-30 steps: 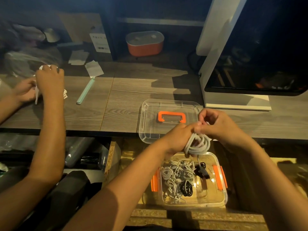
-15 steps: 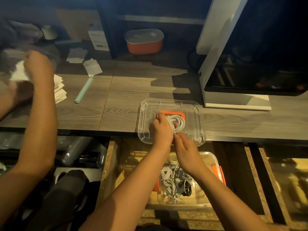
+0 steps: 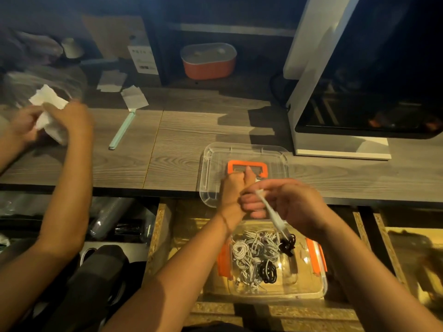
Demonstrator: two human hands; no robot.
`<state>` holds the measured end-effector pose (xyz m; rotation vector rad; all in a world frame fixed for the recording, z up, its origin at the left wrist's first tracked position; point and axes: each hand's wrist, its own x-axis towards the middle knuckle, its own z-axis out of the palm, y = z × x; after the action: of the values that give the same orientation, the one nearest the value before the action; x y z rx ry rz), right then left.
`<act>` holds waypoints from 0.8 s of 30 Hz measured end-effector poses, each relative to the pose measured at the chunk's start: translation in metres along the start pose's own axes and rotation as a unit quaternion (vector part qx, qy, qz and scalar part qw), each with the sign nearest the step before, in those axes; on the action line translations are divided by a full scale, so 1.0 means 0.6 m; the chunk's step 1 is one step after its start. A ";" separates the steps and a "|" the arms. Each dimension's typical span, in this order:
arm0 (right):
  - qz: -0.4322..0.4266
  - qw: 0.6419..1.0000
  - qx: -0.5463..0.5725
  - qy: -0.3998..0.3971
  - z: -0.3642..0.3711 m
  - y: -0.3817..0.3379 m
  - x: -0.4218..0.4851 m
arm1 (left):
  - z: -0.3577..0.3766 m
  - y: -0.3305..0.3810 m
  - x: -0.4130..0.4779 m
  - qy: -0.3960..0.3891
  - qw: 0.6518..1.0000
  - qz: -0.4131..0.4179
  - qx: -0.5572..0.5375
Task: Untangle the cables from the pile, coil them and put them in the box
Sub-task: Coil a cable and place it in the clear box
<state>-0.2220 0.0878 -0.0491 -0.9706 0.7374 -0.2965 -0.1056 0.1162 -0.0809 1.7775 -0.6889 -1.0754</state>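
A clear box (image 3: 321, 287) with orange latches sits low in an open drawer and holds a pile of white cables (image 3: 251, 252) and a black coil (image 3: 268, 271). Its clear lid (image 3: 208, 164) with an orange handle lies on the table edge. My left hand (image 3: 232, 188) is curled in a fist over the lid, thumb up; a bit of white cable shows beside it. My right hand (image 3: 290, 202) pinches a stretch of white cable (image 3: 272, 213) that slants down to a black tangle (image 3: 288, 243) at the box. The two hands touch.
Another person's hands (image 3: 60, 118) at the left hold white paper (image 3: 48, 104) over the wooden table (image 3: 179, 140). A green strip (image 3: 121, 131) lies on it. A white machine (image 3: 333, 121) stands at the right and an orange container (image 3: 208, 61) at the back.
My right hand has risen from below my left and now holds a straight length of cable beside it. The coil seen over the lid is now hidden. The other person's hands moved right.
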 end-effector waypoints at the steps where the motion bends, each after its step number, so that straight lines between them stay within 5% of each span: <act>1: -0.005 1.000 -0.002 -0.009 -0.004 -0.004 -0.001 | 0.002 -0.004 0.000 -0.010 0.998 -0.037 -0.047; 4: -0.040 0.992 -0.119 0.012 -0.010 -0.023 -0.006 | 0.011 -0.012 -0.005 -0.043 0.998 -0.042 -0.024; 7: -0.055 0.983 -0.154 0.077 -0.018 -0.042 0.001 | 0.015 0.003 -0.027 -0.027 0.994 0.048 0.091; 12: -0.046 0.991 -0.054 0.113 -0.033 -0.052 0.010 | 0.005 0.025 -0.039 -0.036 0.984 0.123 0.124; 19: -0.029 0.982 0.150 0.111 -0.038 -0.046 0.020 | 0.015 0.021 -0.066 -0.170 0.979 0.087 -0.069; 24: 0.006 0.967 0.142 0.210 -0.022 0.027 0.032 | 0.014 0.014 -0.045 0.052 0.983 0.123 -0.129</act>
<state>-0.2185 0.0783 -0.0753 -0.6332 1.0537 -0.5930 -0.1255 0.1307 -0.0650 1.4726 -0.6544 -0.8562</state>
